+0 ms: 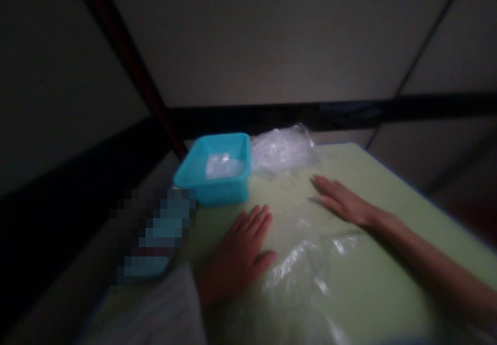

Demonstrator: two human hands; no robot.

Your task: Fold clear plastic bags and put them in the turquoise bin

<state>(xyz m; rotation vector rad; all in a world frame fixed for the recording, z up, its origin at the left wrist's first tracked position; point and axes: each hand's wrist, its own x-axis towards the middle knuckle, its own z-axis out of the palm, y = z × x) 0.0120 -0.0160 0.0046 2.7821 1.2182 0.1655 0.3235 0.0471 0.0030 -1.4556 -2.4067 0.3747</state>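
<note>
A thin clear plastic sheet or bag [297,262] lies crinkled on the pale green tabletop. Just to its left is my left hand [243,254], palm down, its fingers stretched forward and its thumb reaching the plastic's edge. My right hand [341,200] rests beyond the plastic on the right, flat with fingers extended. Neither hand grips anything. Whether the right fingertips touch the plastic is hard to make out.
A turquoise plastic basket [221,192] with white or clear packets [223,166] inside stands at the far left. Beside it is a heap of clear plastic bags [285,148]. The table [392,195] ends near a wall [272,40]. A pixelated patch covers something at the left edge.
</note>
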